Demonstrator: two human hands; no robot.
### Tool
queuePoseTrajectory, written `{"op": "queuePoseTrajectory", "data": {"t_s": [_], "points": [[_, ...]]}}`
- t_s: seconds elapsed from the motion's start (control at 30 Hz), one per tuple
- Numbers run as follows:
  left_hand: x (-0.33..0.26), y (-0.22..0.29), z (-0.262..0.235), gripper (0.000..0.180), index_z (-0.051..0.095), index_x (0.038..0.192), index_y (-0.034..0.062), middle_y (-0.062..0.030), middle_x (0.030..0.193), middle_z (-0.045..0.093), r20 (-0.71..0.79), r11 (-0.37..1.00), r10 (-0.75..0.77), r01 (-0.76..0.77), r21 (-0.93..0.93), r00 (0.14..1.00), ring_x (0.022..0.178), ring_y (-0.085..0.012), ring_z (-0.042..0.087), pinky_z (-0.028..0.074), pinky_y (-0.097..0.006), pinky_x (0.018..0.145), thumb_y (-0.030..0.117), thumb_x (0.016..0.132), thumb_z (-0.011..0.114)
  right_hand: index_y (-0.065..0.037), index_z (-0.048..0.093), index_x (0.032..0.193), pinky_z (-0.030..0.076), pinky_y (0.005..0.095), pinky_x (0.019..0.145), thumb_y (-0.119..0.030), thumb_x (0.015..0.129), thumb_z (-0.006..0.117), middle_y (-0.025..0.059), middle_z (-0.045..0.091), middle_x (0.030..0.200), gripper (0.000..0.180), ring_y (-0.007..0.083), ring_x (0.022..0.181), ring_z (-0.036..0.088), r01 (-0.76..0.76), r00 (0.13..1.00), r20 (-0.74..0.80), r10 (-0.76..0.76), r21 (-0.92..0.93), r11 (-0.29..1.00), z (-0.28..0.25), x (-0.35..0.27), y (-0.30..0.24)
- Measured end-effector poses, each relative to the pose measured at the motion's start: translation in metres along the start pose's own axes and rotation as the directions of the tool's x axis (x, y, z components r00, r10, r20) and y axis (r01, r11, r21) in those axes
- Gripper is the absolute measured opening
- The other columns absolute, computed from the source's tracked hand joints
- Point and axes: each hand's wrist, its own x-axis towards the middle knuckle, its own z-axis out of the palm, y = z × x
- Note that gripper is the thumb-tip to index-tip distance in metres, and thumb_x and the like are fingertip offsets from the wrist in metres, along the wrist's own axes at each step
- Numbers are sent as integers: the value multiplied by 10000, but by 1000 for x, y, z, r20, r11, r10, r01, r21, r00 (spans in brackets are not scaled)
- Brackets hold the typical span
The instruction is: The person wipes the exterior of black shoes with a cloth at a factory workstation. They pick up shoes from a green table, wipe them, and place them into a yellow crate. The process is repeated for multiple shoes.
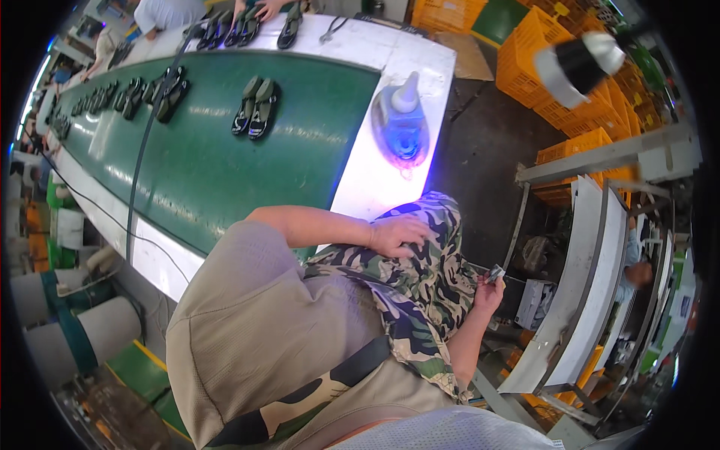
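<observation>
- My left hand (397,234) rests open on the camouflage apron (420,285).
- My right hand (489,292), right of the apron, pinches a small dark object (495,274).

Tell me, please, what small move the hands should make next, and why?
Probably the left hand should keep the camouflage cloth flat while the right hand brings the small metal tool in to its edge. The left hand lies on the cloth; the right hand holds the tool just off the cloth's right side. The kind of tool cannot be told.
</observation>
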Motion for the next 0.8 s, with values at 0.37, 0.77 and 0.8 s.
{"op": "queuePoseTrajectory", "data": {"t_s": [0.37, 0.77, 0.8], "points": [[-121, -74, -56, 473, 613, 1227, 16, -173, 1237, 634, -588, 754, -538, 656, -16, 604, 1162, -317, 603, 464, -380, 1024, 168, 800, 747, -64, 644, 1043, 454, 418, 809, -211, 902, 680, 61, 658, 903, 207, 241, 859, 616, -38, 996, -82, 28, -120, 992, 43, -3, -19], [-231, -176, -358, 739, 584, 1258, 0, -236, 1180, 649, -894, 142, -439, 989, 32, 92, 1116, -377, 615, 483, -436, 959, 379, 672, 828, -55, 655, 1025, 484, 411, 766, -173, 899, 658, 91, 671, 964, 173, 233, 777, 603, -24, 982, 175, 73, -268, 963, 170, 25, 1], [-230, -183, -372, 809, 563, 1300, 9, -236, 1228, 635, -836, 82, -548, 996, -18, 30, 1144, -374, 609, 481, -429, 968, 448, 671, 820, -48, 645, 964, 492, 393, 696, -158, 896, 659, 104, 668, 952, 131, 234, 765, 603, -1, 986, 157, 48, -287, 958, 193, 24, 10]]}}
